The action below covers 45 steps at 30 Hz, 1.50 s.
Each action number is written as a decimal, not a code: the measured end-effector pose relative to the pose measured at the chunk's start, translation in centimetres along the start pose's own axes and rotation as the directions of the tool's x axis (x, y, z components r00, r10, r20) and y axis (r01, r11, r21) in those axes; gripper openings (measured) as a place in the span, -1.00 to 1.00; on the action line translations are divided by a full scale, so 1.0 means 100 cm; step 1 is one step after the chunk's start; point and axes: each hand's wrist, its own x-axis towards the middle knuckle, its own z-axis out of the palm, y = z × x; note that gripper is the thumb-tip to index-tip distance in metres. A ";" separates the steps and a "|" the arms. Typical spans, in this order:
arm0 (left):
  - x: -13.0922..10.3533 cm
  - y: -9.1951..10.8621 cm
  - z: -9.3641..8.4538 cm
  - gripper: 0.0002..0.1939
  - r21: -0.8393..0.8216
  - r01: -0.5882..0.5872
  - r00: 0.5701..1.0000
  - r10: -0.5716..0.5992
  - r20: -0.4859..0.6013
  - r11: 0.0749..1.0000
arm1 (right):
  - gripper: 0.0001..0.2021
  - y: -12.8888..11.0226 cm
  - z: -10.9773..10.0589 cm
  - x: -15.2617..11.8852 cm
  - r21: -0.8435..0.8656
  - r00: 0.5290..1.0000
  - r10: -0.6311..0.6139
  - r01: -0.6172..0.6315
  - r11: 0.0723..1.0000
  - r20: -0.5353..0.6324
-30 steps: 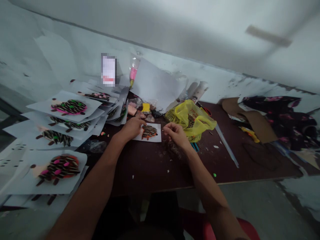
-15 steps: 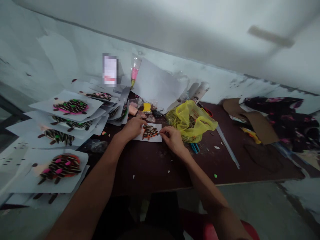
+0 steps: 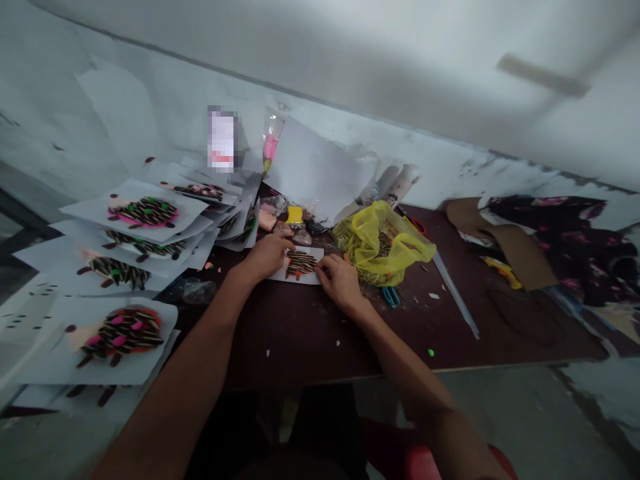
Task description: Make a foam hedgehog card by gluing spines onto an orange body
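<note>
A small white card (image 3: 314,253) lies on the dark table, bearing a hedgehog picture (image 3: 301,264) of striped sticks over an orange base. My left hand (image 3: 267,258) is closed over the card's left side, with its fingertips by the picture's edge. At the other side, my right hand (image 3: 340,280) is closed in a pinch over the card's right edge, fingertips touching the picture's right end. Whatever sits in that pinch is too small to make out. A bit of orange (image 3: 345,257) shows at the back of the right hand's fingers.
Stacked hedgehog cards (image 3: 145,213) fill the left. A yellow plastic bag (image 3: 390,240) of striped sticks stands right of the card, near blue-handled scissors (image 3: 391,297). Behind lie clay packets (image 3: 295,215). Farther right are a clear strip (image 3: 456,293) and brown cardboard (image 3: 523,253).
My right hand has moved slightly left, from beside the card to over its right edge, and its fingertips now meet the picture. My left hand has stayed in place.
</note>
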 end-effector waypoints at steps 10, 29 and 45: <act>0.000 0.000 0.002 -0.57 0.002 -0.009 1.000 0.009 -0.026 1.000 | -0.79 -0.006 -0.001 -0.002 -0.141 0.998 0.003 0.006 0.990 0.061; 0.000 -0.002 0.001 -0.56 0.014 -0.017 1.000 0.017 -0.003 1.000 | -0.75 -0.012 -0.003 0.001 -0.206 0.993 0.037 -0.012 0.979 0.115; 0.000 0.004 -0.004 -0.58 0.024 0.008 1.000 -0.008 0.023 1.000 | -0.79 -0.011 -0.006 -0.002 -0.189 0.996 0.038 -0.021 0.982 0.085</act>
